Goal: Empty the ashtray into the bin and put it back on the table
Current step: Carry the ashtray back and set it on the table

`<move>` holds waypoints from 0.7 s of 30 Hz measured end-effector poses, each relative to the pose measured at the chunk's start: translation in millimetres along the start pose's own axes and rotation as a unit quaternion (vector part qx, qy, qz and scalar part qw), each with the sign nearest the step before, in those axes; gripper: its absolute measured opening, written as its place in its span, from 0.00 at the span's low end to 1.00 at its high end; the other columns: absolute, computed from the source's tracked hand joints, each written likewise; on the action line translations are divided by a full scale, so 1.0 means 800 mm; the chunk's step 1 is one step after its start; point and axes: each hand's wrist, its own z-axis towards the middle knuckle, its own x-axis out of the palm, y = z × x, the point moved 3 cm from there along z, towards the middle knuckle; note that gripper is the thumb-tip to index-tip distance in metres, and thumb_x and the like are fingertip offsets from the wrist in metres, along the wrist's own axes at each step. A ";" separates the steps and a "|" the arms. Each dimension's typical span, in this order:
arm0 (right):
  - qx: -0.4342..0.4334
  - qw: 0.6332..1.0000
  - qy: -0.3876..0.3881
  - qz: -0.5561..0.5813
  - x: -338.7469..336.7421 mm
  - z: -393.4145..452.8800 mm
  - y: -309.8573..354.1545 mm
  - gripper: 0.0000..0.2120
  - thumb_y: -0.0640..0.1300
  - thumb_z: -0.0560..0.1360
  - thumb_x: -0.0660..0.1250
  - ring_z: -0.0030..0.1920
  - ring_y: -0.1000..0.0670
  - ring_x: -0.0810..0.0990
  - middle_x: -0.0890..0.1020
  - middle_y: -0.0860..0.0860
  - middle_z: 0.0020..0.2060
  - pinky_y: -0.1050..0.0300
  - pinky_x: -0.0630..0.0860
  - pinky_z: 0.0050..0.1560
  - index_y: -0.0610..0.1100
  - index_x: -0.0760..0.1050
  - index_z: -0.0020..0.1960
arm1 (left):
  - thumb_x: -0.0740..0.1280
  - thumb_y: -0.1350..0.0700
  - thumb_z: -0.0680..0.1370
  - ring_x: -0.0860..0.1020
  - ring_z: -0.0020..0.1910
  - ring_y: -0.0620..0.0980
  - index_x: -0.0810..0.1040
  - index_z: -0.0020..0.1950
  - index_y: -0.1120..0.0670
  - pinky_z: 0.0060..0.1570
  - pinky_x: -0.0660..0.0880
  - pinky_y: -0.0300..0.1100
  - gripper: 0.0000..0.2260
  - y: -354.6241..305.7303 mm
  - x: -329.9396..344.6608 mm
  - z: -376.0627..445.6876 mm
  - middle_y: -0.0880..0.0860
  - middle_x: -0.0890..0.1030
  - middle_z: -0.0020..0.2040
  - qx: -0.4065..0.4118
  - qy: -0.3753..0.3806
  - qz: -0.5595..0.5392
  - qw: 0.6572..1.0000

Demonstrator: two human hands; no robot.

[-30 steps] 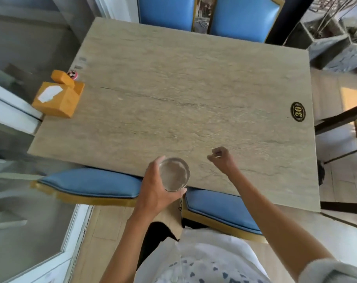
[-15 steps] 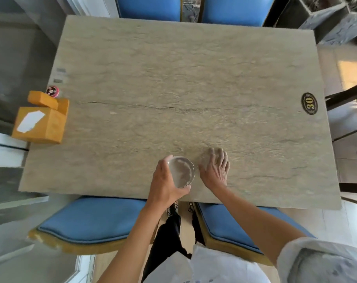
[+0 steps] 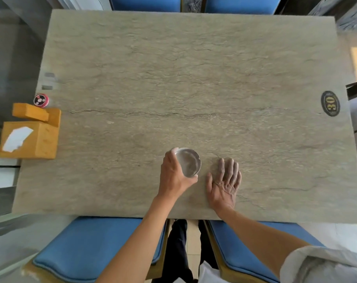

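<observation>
Left hand (image 3: 174, 176) curls around the round glass ashtray (image 3: 188, 162), thumb on its near rim and fingers wrapped over the far left edge, gripping it over the near middle of the bench (image 3: 194, 78). Whether the ashtray's base touches the surface cannot be told. Its bowl looks clear, with a notch showing on the right rim. Right hand (image 3: 224, 180) lies just beside the ashtray, spread flat, palm down on the stone-patterned top, fingers straight and close together, holding nothing. Near the right edge sits a dark oval tag (image 3: 330, 103) with the gold number 30. At the left edge stands an orange tissue box (image 3: 30, 139) with white paper showing through its top, and behind it a small round red and black button (image 3: 40, 100); its markings are too small to read. Blue padded chairs (image 3: 96, 248) stand at the near and far sides.
</observation>
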 end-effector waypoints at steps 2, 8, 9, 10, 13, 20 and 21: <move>0.002 1.000 -0.009 -0.002 0.002 0.001 0.000 0.36 0.61 0.83 0.49 0.84 0.44 0.37 0.43 0.44 0.85 0.39 0.41 0.82 0.48 0.42 0.85 | 0.80 0.44 0.59 0.74 0.62 0.54 0.65 0.72 0.57 0.60 0.74 0.44 0.46 0.004 0.003 0.015 0.54 0.73 0.64 -0.001 -0.007 0.004 1.000; 0.010 1.000 -0.027 -0.004 0.003 0.003 0.000 0.36 0.61 0.82 0.52 0.85 0.43 0.41 0.47 0.43 0.85 0.40 0.42 0.82 0.47 0.47 0.85 | 0.80 0.42 0.57 0.72 0.61 0.55 0.65 0.71 0.55 0.60 0.74 0.49 0.47 0.009 0.011 0.067 0.55 0.72 0.62 -0.015 -0.027 0.010 0.999; 0.009 1.000 -0.030 -0.004 0.003 0.004 0.000 0.36 0.60 0.82 0.52 0.85 0.43 0.42 0.47 0.43 0.85 0.40 0.42 0.82 0.47 0.47 0.85 | 0.80 0.42 0.57 0.72 0.61 0.55 0.65 0.71 0.55 0.60 0.73 0.48 0.48 0.008 0.012 0.079 0.55 0.72 0.62 -0.014 -0.030 0.012 0.999; 0.008 0.999 -0.033 -0.004 0.003 0.004 0.001 0.36 0.60 0.82 0.53 0.85 0.43 0.42 0.48 0.43 0.85 0.40 0.42 0.82 0.47 0.48 0.84 | 0.80 0.41 0.57 0.72 0.61 0.55 0.66 0.72 0.55 0.61 0.73 0.48 0.48 0.007 0.014 0.090 0.55 0.72 0.63 -0.013 -0.034 0.015 0.999; 0.011 0.999 -0.039 -0.004 0.002 0.005 0.001 0.36 0.60 0.82 0.54 0.85 0.42 0.44 0.50 0.42 0.85 0.40 0.43 0.82 0.47 0.49 0.84 | 0.80 0.40 0.57 0.73 0.62 0.55 0.67 0.71 0.55 0.61 0.71 0.49 0.48 0.001 0.016 0.124 0.54 0.72 0.64 -0.015 -0.049 0.023 0.998; 0.012 0.999 -0.035 -0.002 0.005 0.007 -0.001 0.36 0.60 0.81 0.56 0.85 0.42 0.44 0.49 0.42 0.85 0.39 0.44 0.82 0.47 0.50 0.84 | 0.78 0.37 0.58 0.71 0.65 0.56 0.66 0.73 0.52 0.65 0.69 0.57 0.48 -0.014 0.014 0.196 0.53 0.72 0.66 -0.026 -0.079 0.046 0.995; 0.015 0.999 -0.027 -0.007 0.005 0.007 -0.001 0.36 0.60 0.82 0.55 0.85 0.43 0.43 0.48 0.43 0.85 0.39 0.44 0.82 0.48 0.49 0.84 | 0.78 0.37 0.58 0.71 0.66 0.57 0.65 0.74 0.52 0.65 0.69 0.57 0.49 -0.016 0.013 0.206 0.53 0.72 0.67 -0.034 -0.077 0.047 0.995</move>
